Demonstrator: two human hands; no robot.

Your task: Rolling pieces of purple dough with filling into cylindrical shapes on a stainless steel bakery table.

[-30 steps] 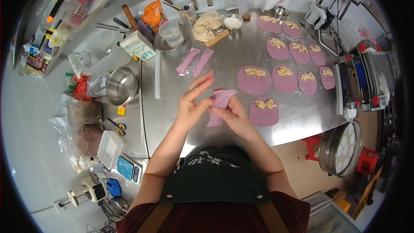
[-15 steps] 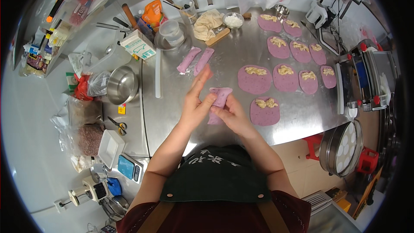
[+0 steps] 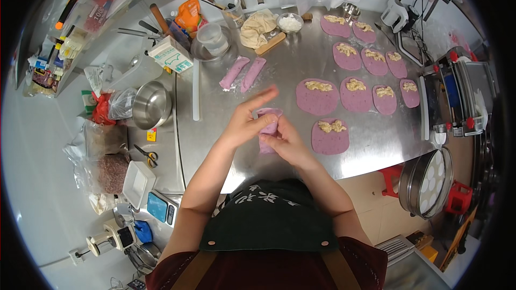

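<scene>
My left hand [image 3: 244,123] and my right hand [image 3: 285,142] hold a purple dough roll [image 3: 269,113] above the steel worktop [image 3: 207,139]. The left thumb presses on the roll while the index finger stretches out above it; the right thumb lies on its lower part, with those fingers partly hidden behind it. Two finished-looking purple rolls [image 3: 234,72] lie on flour beyond my hands. To the right lie several flat purple dough pieces [image 3: 329,140], each topped with pale, lumpy filling [image 3: 355,83].
A white scraper bar [image 3: 195,94], steel bowl [image 3: 150,104], scissors [image 3: 149,156] and scale [image 3: 161,208] are on the left. Flour bowl [image 3: 289,24], wooden stick [image 3: 270,44] and cloth [image 3: 257,29] sit at the back. A roller machine [image 3: 457,99] and steamer [image 3: 424,185] stand at right.
The roll in my hands has moved slightly toward the left and looks narrower, with my hands covering more of it. My left fingers have tilted over toward the right.
</scene>
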